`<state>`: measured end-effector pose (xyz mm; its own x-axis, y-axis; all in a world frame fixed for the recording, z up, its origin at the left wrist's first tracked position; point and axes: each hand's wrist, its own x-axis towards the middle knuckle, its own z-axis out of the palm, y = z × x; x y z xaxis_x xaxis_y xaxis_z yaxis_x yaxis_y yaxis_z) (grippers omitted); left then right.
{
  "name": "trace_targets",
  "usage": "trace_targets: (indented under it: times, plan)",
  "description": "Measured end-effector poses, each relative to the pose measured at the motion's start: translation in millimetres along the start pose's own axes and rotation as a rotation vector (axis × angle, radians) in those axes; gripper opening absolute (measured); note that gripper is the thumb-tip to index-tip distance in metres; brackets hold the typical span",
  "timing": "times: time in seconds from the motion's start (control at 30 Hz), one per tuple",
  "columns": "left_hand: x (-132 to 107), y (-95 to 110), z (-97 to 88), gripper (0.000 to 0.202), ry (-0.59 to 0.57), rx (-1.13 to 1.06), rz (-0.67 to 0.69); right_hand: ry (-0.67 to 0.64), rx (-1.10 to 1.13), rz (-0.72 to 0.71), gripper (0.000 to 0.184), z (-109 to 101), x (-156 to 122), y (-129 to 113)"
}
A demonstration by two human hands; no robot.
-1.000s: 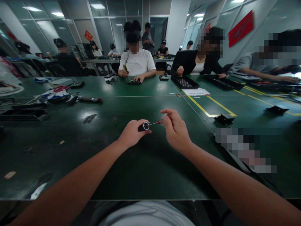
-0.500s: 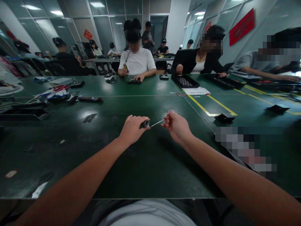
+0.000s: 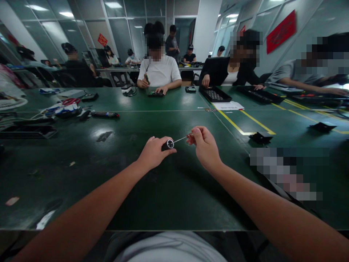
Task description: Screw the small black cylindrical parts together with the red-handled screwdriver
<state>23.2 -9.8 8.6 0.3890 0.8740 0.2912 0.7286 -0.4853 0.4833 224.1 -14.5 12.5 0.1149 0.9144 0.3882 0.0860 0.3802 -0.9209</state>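
Observation:
My left hand [image 3: 152, 153] is closed around a short black cylinder [image 3: 165, 146], which looks like a flashlight body. Its round, silver-rimmed end [image 3: 170, 144] faces right. Between the fingertips of my right hand [image 3: 205, 147] is a screwdriver [image 3: 180, 139] with a thin metal shaft and a reddish handle, mostly hidden by the fingers. The shaft slants down to the left, and its tip meets the mouth of the cylinder; how deep it goes I cannot tell. Both hands are held above the green table [image 3: 174, 196].
At left lie a black pen-like tool [image 3: 105, 114], red-handled scissors [image 3: 71, 102] and a black tray [image 3: 29, 131]. Small black brackets [image 3: 261, 138] stand at right near yellow tape. Across the table, a person [image 3: 159, 71] in white works on a device, with others alongside.
The screwdriver tip has moved from the cylinder's lower edge into its mouth. The cylinder's open end has turned more toward me, and my right hand has shifted its grip slightly.

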Motion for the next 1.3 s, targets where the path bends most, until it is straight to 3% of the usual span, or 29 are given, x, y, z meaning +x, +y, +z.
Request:
trace_targets:
  times: [0.33,0.53,0.87,1.03,1.3]
  plan:
    - [0,-1,0.7,0.026,-0.019,-0.050,0.003,-0.094,-0.210,-0.176,0.026,-2,-12,-17]
    - [-3,0,4.9,0.026,-0.076,-0.066,-0.022,-0.041,-0.380,-0.214,0.030,-3,-14,-25]
    - [-1,0,2.4,0.018,-0.112,-0.041,-0.005,-0.180,-0.404,-0.268,0.023,-6,-17,-26]
    - [-1,-2,4.5,0.021,-0.068,-0.064,0.029,-0.135,-0.414,-0.281,0.033,-4,-19,-33]
    - [-2,-4,1.1,0.022,0.023,-0.129,-0.020,-0.107,-0.415,-0.267,0.026,-6,-17,-26]
